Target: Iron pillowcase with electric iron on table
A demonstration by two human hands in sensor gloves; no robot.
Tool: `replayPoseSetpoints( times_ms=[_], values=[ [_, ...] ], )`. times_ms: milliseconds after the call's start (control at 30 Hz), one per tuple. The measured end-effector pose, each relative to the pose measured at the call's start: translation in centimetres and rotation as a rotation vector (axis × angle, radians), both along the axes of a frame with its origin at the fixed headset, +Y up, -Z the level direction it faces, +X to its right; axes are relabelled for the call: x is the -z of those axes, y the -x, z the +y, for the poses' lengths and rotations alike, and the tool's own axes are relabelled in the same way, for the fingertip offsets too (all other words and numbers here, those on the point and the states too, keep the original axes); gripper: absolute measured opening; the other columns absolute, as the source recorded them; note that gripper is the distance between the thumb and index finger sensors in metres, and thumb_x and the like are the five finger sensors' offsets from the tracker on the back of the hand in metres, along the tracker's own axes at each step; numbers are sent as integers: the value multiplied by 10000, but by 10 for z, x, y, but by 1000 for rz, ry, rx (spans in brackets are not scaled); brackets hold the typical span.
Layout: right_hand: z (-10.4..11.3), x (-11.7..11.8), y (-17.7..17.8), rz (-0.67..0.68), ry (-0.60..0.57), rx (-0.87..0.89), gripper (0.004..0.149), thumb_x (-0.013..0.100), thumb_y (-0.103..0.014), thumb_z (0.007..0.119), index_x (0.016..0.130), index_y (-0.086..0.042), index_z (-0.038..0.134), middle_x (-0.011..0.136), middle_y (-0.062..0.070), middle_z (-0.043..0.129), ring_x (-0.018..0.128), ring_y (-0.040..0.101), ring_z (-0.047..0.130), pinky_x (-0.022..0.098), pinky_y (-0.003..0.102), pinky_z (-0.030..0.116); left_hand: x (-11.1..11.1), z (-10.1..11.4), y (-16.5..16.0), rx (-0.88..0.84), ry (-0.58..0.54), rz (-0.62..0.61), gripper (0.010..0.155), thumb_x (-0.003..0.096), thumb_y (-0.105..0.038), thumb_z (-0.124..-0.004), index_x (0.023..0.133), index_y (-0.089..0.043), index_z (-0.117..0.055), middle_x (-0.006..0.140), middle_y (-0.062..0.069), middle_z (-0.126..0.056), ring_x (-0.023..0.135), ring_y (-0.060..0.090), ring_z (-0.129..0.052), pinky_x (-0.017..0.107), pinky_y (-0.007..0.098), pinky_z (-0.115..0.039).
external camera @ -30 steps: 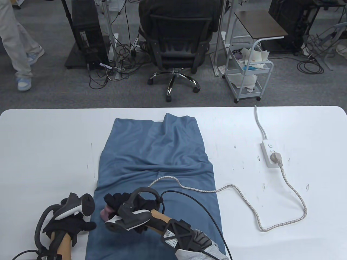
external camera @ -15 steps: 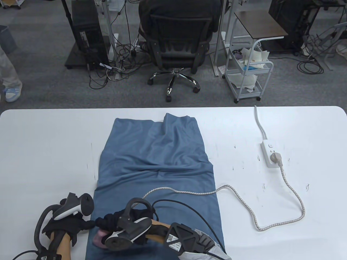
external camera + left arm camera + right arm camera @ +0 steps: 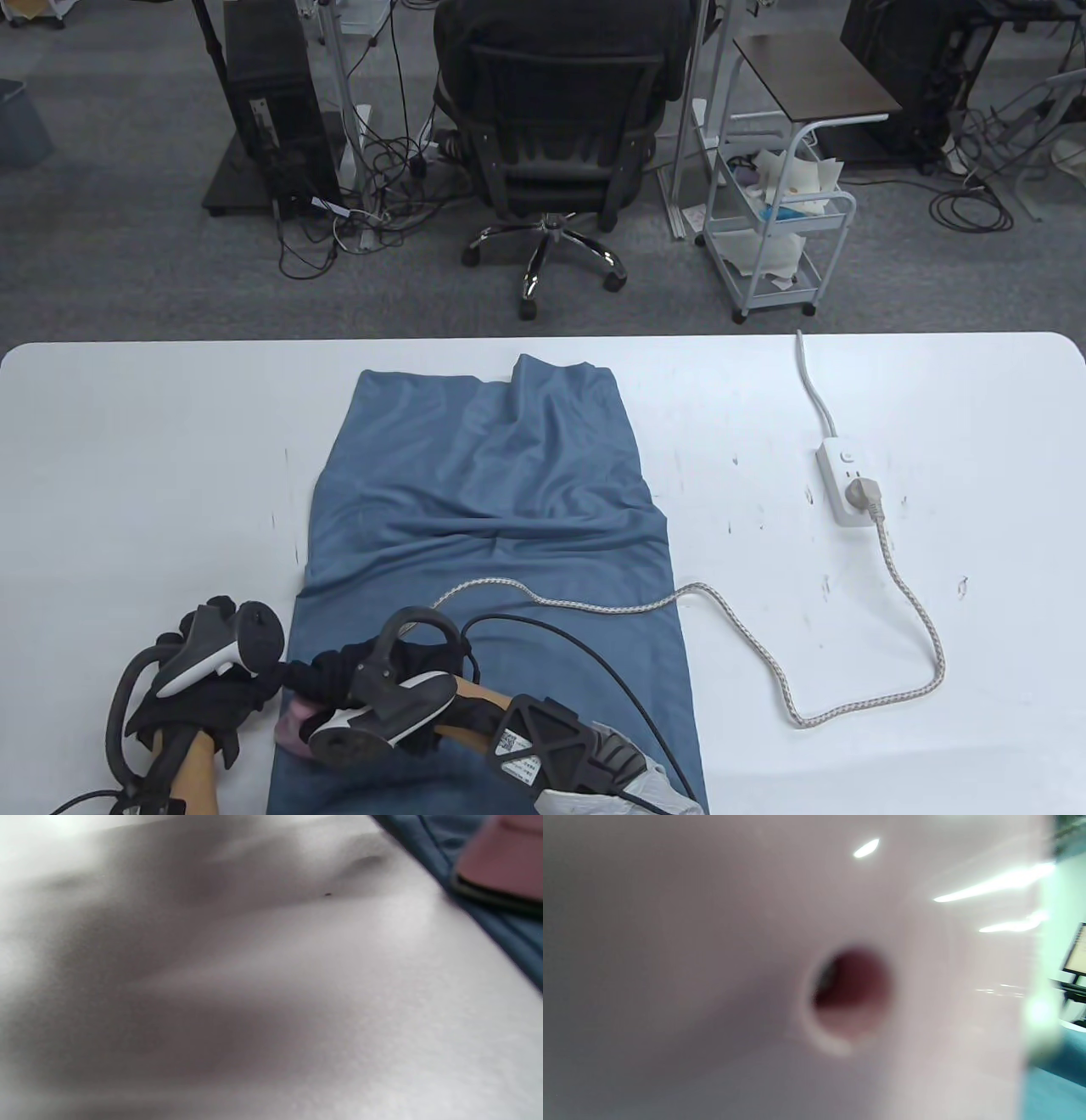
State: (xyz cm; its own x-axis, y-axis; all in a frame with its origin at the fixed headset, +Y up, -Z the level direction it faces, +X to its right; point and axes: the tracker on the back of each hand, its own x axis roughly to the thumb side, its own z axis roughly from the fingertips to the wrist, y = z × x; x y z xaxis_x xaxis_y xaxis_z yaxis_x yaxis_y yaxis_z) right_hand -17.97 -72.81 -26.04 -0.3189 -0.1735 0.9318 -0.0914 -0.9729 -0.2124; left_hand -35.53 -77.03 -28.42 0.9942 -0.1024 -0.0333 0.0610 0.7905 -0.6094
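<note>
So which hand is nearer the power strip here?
Right. The right hand is on the pillowcase holding the pink iron; the left hand rests on the table beyond the pillowcase's left edge, farther from the power strip.

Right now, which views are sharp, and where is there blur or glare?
Table view: sharp, evenly lit, pillowcase creases clear. Left wrist view: blurred table with soft shadows. Right wrist view: out of focus, filled by the pink iron, with bright glare streaks.

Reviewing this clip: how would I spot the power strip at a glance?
Start at the white table and go right of the blue pillowcase. The power strip is a small white bar lying there, the only thing with a grey plug and braided cord in it.
</note>
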Motion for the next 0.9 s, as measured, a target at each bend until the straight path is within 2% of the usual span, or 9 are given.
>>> replayPoseSetpoints(
  times_ms=[167,300,500,633,733,900],
  values=[
    [-1,25,6,-167,1,-3,676,554,-491,509,1025,-7,536,767,71,861,406,124,953,315,278,875,0,-1,3,-13,-18,14,792,580,-507,-423,1115,-135,27,1143,261,57,1072,541,-95,745,669,-205],
    [-1,40,8,-307,85,-20,685,566,-479,491,1042,12,504,799,101,845,434,154,947,340,301,865,0,-1,2,-26,-15,-8,829,569,-553,-440,1113,-146,34,1143,254,63,1067,541,-81,739,656,-179],
    [2,35,6,-269,122,-33,685,563,-473,510,1039,19,510,785,89,857,408,133,951,317,279,871,1,-4,-1,-77,0,-44,987,489,-666,-516,1100,-157,69,1128,255,120,1055,543,-25,726,650,-139],
    [2,32,2,-268,107,-35,683,561,-476,515,1035,15,523,777,85,866,390,127,955,302,274,873,3,-10,-8,-15,47,-76,1025,455,-690,-525,1089,-165,87,1118,251,136,1047,538,-3,715,641,-113],
    [1,36,0,-319,94,-27,682,562,-476,512,1033,17,530,772,86,868,378,125,954,292,271,872,3,-10,-12,90,74,-93,1036,432,-699,-504,1086,-160,93,1112,252,142,1040,532,6,705,631,-100],
    [0,55,-13,-462,33,-32,687,568,-475,496,1037,27,526,768,90,870,367,121,951,282,269,869,2,-11,-13,79,70,-86,1038,432,-679,-527,1093,-156,79,1114,258,134,1040,541,-4,711,642,-113]
  ],
)
